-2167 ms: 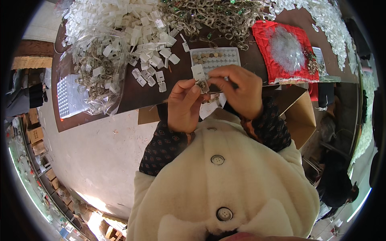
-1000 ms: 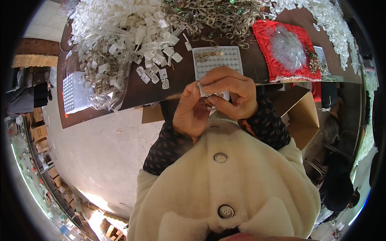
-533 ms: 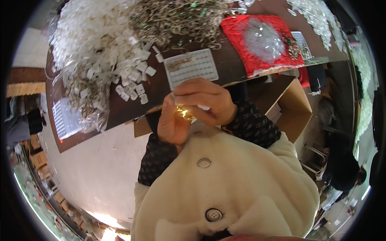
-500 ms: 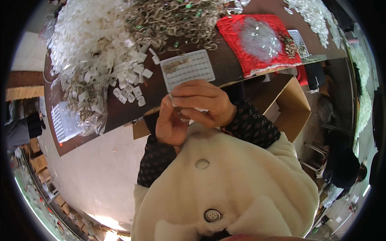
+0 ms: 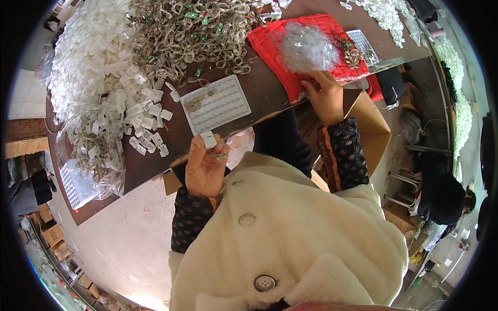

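My left hand is closed round a small white plastic case, held up between thumb and fingers near the table edge. Part of a clear coiled wire shows in the same palm. Over the near edge of the red quilted cloth is my right hand, fingers bent and parted from the thumb, with nothing visible between them. Just beyond its fingertips lies a pile of fine clear plastic pieces on the cloth. A pale tray with rows of pockets sits between the hands, several small tan discs in it.
White cases are heaped at the far left, beside a tangle of coiled wires with green boards. A clear bag of parts lies at the table's left end. An open cardboard box stands below the table at right.
My hands have come apart. The right one has moved right and away to the red cloth, while the left keeps the white case, now in plain sight. The view has shifted slightly.
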Demonstrator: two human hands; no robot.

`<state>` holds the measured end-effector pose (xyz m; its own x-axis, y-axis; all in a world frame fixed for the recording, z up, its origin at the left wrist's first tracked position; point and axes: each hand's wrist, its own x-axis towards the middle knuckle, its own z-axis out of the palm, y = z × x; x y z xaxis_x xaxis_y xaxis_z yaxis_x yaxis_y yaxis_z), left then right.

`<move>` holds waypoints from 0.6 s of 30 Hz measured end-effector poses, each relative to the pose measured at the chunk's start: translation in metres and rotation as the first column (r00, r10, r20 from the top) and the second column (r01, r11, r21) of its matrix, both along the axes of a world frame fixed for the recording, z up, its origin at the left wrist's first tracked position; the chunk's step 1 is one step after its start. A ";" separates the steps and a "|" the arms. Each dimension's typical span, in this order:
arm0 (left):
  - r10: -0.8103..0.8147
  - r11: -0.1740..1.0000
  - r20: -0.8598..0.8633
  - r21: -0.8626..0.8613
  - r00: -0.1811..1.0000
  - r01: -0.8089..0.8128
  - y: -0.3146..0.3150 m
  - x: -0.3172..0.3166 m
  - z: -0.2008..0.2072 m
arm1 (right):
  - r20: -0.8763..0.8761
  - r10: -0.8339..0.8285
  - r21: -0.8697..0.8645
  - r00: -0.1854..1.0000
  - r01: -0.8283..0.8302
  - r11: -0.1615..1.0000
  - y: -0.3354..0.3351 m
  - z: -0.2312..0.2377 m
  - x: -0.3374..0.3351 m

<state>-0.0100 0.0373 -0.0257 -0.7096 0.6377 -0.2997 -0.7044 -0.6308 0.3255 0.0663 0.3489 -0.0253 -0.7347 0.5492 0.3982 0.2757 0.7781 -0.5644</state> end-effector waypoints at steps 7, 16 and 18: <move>-0.021 0.995 -0.032 -0.097 0.999 0.017 0.002 0.000 0.005 | 0.040 -0.065 0.201 0.997 0.055 0.978 0.005 -0.011 -0.002; -0.066 0.995 -0.213 -0.094 0.975 0.047 0.005 0.010 0.006 | -0.246 0.561 -0.189 0.791 -0.606 0.773 -0.121 0.042 -0.022; -0.023 0.992 -0.192 -0.128 0.981 -0.002 0.003 0.011 0.008 | -0.266 0.603 -0.236 0.752 -0.658 0.715 -0.140 0.050 -0.027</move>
